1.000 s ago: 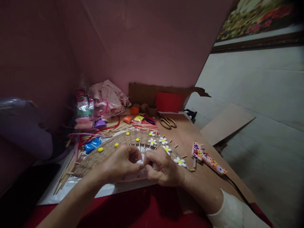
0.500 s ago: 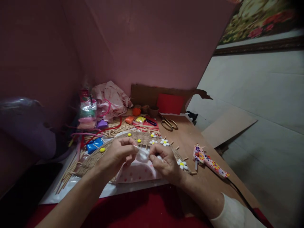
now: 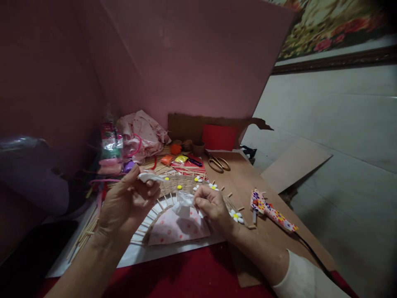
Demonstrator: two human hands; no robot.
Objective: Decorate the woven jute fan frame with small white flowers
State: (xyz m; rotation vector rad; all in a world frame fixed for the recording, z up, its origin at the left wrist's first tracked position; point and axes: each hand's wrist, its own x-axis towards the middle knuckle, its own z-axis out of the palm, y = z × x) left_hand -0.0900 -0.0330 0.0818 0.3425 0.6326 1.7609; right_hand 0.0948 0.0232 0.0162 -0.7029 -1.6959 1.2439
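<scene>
My left hand [image 3: 132, 198] is raised on the left, its thumb and fingers closed on a piece of white clay [image 3: 148, 176]. My right hand [image 3: 214, 207] pinches the edge of a small clear plastic bag of white clay [image 3: 183, 203], which hangs over the pink dotted fabric [image 3: 173, 227]. Beneath both hands lies a half-round fan-like piece of sticks with a woven twine band [image 3: 173, 180]. Yellow clay dots [image 3: 179, 187] and white-petalled daisies [image 3: 236, 216] sit on that band. My hands hide parts of it.
Gold-handled scissors [image 3: 218, 162] lie behind the woven piece. A flower-patterned glue gun [image 3: 271, 211] with a cord rests on the right. Orange and yellow clay packets [image 3: 173, 160], wooden sticks [image 3: 83, 240] and crumpled pink cloth [image 3: 144, 130] are around the back and left.
My hands have moved apart. The left has gone left and up with a piece of white clay, while the right stays near its place with the bag. More of the pink fabric shows.
</scene>
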